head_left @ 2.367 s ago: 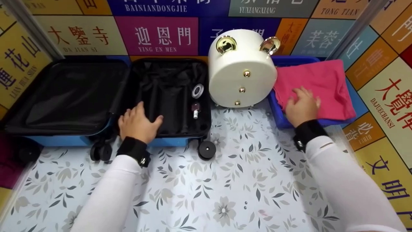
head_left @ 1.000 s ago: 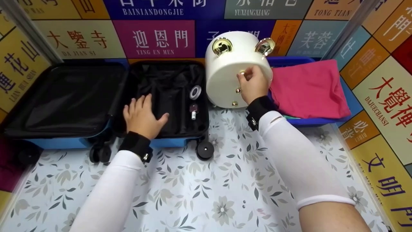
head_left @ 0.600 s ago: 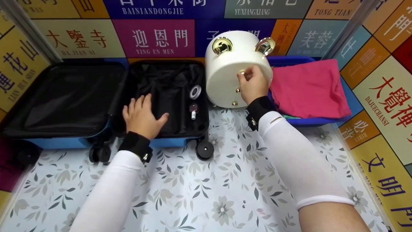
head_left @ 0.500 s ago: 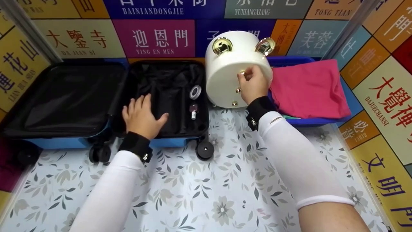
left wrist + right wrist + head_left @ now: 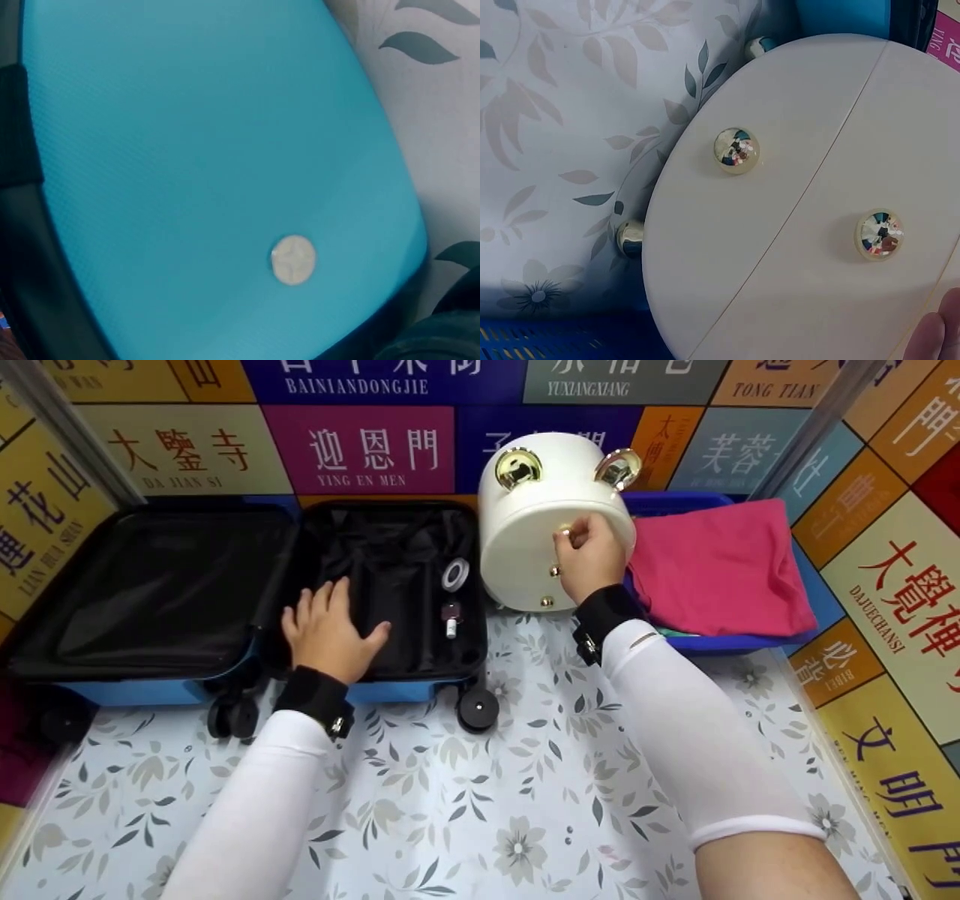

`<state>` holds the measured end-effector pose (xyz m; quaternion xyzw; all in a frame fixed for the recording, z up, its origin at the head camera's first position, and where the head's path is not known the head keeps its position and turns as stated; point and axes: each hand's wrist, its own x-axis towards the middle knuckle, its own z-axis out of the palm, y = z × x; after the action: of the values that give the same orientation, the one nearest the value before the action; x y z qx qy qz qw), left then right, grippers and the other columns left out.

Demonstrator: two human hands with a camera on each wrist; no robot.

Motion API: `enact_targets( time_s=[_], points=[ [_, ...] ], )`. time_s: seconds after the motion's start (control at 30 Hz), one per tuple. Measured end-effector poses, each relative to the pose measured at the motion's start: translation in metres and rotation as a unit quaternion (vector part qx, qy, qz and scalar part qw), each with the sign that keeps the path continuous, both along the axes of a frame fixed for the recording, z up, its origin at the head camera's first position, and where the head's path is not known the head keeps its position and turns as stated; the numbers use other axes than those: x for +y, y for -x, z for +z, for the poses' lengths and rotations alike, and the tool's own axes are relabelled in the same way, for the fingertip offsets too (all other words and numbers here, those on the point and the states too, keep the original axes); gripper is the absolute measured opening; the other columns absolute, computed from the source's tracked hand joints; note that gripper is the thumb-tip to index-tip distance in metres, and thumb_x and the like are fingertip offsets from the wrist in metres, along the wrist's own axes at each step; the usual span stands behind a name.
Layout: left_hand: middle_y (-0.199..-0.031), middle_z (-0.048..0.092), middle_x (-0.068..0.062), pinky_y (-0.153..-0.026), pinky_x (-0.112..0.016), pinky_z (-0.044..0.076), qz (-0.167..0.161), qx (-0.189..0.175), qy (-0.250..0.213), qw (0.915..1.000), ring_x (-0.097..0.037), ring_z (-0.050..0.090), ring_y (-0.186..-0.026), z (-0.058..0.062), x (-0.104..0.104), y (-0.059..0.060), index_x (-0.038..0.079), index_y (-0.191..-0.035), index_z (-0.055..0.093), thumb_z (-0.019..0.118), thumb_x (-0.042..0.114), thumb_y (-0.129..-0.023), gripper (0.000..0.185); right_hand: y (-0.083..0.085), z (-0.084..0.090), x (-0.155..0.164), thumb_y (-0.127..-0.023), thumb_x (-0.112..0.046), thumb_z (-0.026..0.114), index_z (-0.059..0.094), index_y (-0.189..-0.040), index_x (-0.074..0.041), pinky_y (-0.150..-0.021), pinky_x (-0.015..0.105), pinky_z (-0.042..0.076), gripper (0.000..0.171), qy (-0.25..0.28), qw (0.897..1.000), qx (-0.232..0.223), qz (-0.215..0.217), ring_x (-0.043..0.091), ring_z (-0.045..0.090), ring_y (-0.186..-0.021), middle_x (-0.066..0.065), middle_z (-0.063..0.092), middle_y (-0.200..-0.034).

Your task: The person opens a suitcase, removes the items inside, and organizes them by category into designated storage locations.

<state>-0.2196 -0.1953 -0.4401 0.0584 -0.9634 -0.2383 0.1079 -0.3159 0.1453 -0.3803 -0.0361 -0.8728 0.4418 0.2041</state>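
- While the open suitcase [image 5: 247, 585] lay flat at the left, the left hand [image 5: 326, 630] rested on its lining, fingers spread and straight, holding nothing.
- The white case [image 5: 551, 521] stood just right of the suitcase, tilted back, its knob row running top to bottom.
- The right hand [image 5: 592, 556], the nearer one, pinched the top knob [image 5: 564, 532] with curled fingers.

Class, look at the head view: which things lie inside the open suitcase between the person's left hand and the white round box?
In the head view, a roll of tape and a small bottle lie on the suitcase lining, between the left hand and the white round box.
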Motion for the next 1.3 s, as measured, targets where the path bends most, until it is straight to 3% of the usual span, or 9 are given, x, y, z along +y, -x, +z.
enact_targets(
  time_s=[0.37, 0.63, 1.3],
  points=[
    [-0.171, 0.037, -0.020, -0.128, -0.071, 0.008, 0.001, -0.004, -0.003, 1.0000, -0.049, 0.023, -0.161, 0.001, -0.001, -0.001, 0.012, -0.165, 0.037, 0.074, 0.056, -0.092, 0.094, -0.017, -0.003, 0.002, -0.097, -0.019, 0.072, 0.063, -0.103, -0.001, -0.072, 0.025, 0.043, 0.021, 0.013, 0.999, 0.032, -0.003, 0.015, 0.058, -0.079, 0.003, 0.062, -0.084],
    [-0.171, 0.036, -0.020, -0.128, -0.072, 0.008, 0.002, -0.011, -0.003, 0.9999, -0.048, 0.022, -0.161, -0.001, -0.003, -0.001, 0.013, -0.166, 0.035, 0.074, 0.057, -0.092, 0.095, -0.033, -0.008, 0.009, -0.094, -0.016, 0.073, 0.062, -0.096, -0.004, -0.070, 0.021, 0.045, 0.017, 0.033, 0.998, 0.047, 0.008, 0.012, 0.057, -0.076, 0.000, 0.061, -0.081],
    [-0.171, 0.035, -0.021, -0.127, -0.073, 0.008, 0.006, -0.025, -0.006, 0.9996, -0.049, 0.020, -0.162, -0.007, -0.010, -0.002, 0.013, -0.167, 0.033, 0.071, 0.057, -0.094, 0.094, -0.069, -0.019, 0.018, -0.093, -0.016, 0.075, 0.062, -0.096, -0.002, -0.069, 0.014, 0.050, 0.019, 0.050, 0.996, 0.062, 0.031, 0.007, 0.062, -0.077, 0.005, 0.069, -0.084]
  ],
)
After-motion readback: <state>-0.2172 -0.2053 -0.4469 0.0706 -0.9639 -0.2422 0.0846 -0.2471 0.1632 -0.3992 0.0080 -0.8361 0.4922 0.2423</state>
